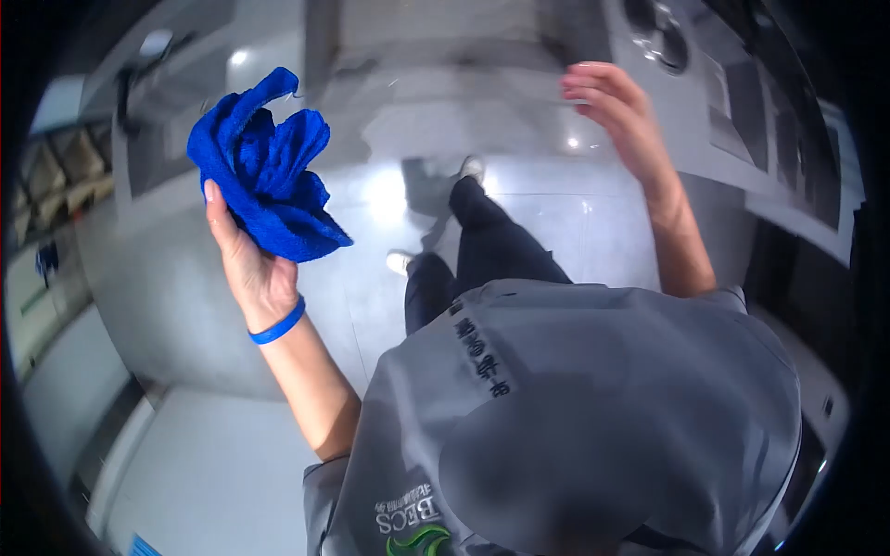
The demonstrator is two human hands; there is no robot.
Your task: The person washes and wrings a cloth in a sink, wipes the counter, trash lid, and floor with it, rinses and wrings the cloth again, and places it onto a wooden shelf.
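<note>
My left hand [250, 264] is closed around a crumpled bright blue cloth [269, 176], holding it up at the left of the view. The thumb lies along the cloth's left edge, and its folds hide the other fingers. A blue band [278, 323] circles that wrist. On the other side, my right hand [619, 107] is raised with nothing in it, its fingers stretched forward and slightly bent. It is nearest to the grey counter on the right, without visibly touching it.
Shiny grey floor [371, 204] lies around my feet. A pale grey surface [209, 463] is at the lower left, and shelves with brownish items [69, 171] stand at the far left. Dark round objects [666, 42] sit at the upper right.
</note>
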